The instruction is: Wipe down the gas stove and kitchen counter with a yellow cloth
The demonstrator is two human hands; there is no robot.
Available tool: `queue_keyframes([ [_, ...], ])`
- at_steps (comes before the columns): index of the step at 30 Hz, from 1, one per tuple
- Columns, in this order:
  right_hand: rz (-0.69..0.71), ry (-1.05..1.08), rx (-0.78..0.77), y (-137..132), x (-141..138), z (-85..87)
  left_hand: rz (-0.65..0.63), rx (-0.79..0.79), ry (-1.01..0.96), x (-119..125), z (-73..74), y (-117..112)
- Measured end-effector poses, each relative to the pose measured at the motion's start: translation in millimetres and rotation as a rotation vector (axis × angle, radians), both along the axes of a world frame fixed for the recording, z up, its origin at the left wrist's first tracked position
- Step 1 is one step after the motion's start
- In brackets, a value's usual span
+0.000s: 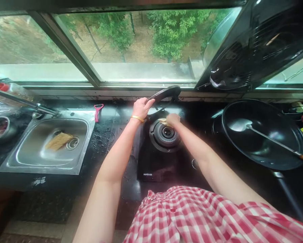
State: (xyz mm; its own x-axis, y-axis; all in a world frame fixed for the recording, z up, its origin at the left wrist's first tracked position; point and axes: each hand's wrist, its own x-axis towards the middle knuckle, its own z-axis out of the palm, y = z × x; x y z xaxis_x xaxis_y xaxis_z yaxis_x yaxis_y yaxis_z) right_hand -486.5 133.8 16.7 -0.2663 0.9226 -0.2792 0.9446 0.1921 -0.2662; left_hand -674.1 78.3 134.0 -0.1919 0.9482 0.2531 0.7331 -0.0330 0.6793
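While the left hand (140, 109) grips the raised pot stand (167, 92) | right hand (173, 120) clutches pale cloth (162, 120) at burner (166, 135) | slipping grip could drop stand onto knuckles

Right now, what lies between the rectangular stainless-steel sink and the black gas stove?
In the head view, wet black countertop lies there, with a pink Y-shaped peeler beside the sink; the left forearm extends above this countertop toward the stove.

A kitchen is indicated by the stainless-steel sink (32, 148) at left, the gas stove (163, 163) in the middle, the wok (265, 150) at right and the range hood (257, 50) at far right.
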Motion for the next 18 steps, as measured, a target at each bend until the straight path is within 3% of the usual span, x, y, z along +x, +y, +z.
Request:
queue_keyframes([
  [2,0.040,-0.042,0.022,-10.8,-35.1,-6.4,0.015,-0.014,-0.026,-4.7,2.0,5.5],
  [5,0.130,-0.028,0.149,-47.6,-85.2,-12.6,0.023,-0.039,-0.027,-8.4,4.8,11.3],
  [8,0.276,0.010,0.212,-95.9,-102.9,-23.0,0.017,-0.054,-0.005,-7.4,5.8,11.9],
  [10,0.399,0.066,0.244,-129.0,-91.2,-32.8,-0.002,-0.048,0.019,-2.9,4.0,7.6],
  [13,0.515,0.196,0.245,-175.1,-48.8,-46.0,-0.027,-0.006,0.087,14.1,-5.4,-9.1],
  [18,0.460,0.311,0.203,-234.2,30.4,-51.9,-0.146,0.051,0.233,68.7,-39.8,-62.8],
])
